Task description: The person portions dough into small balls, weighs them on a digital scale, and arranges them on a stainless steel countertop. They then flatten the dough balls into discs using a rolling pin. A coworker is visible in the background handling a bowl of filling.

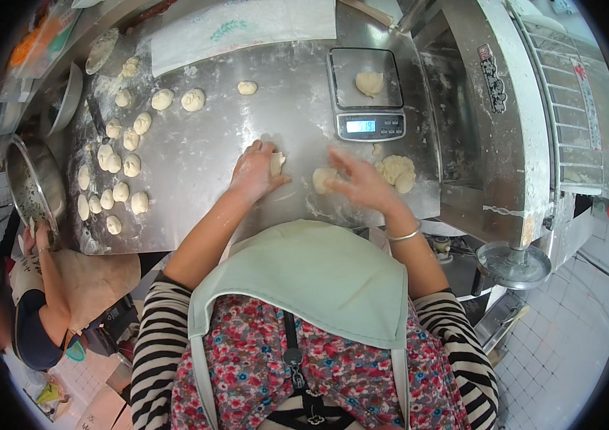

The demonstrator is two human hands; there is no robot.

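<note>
On the steel worktop (202, 156), my left hand (260, 167) is curled around a small piece of dough (277, 163), which it partly hides. My right hand (361, 180), slightly blurred, has its fingers spread over and beside a round of dough (324, 181); whether it grips the dough I cannot tell. A larger lump of dough (398, 173) lies right of that hand. Beyond it stands a digital kitchen scale (371, 127) with a dough piece (369, 84) on its platform. One small dough ball (247, 87) lies farther back, and several more (142, 123) are scattered at the left.
A white cloth or sack (283, 21) lies at the back. At the left edge, a co-worker holds something pale over a large metal bowl (41, 183) containing dark green bits. A steel appliance (508, 123) borders the worktop at right, with a round metal pan (514, 266) near its lower corner.
</note>
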